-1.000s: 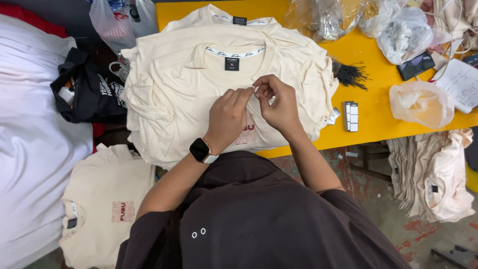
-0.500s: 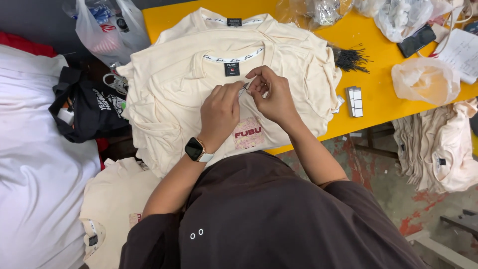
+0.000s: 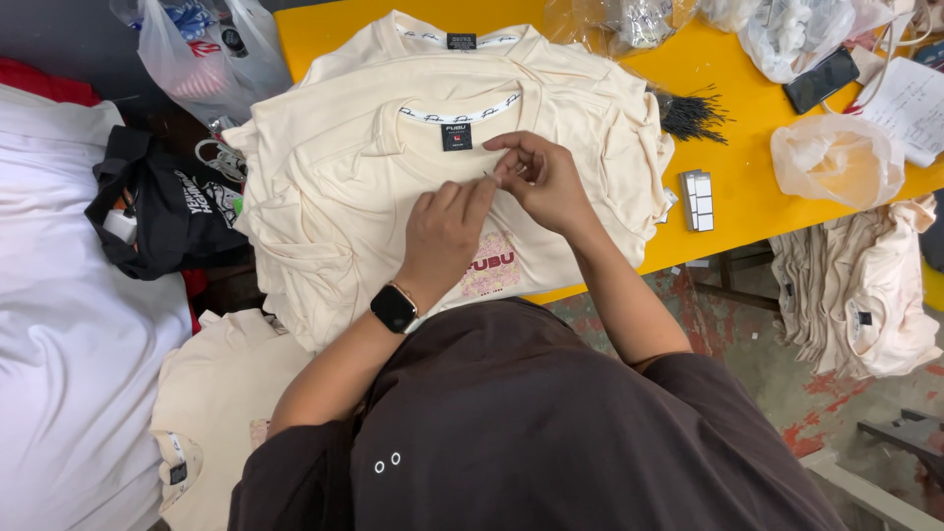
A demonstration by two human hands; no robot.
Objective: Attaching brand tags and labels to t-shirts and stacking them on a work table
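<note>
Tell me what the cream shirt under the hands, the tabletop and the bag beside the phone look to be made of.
Cream shirt: soft knit cloth, likely cotton, matte, creasing in soft folds.
Tabletop: hard, smooth yellow surface, painted or laminated; cannot tell which.
Bag: thin clear plastic film, glossy and crinkled, contents showing through.

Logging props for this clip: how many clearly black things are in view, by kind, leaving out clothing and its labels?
Smartwatch: 1
Black bag: 1
Phone: 1
Bundle of black strands: 1
Total: 4
</note>
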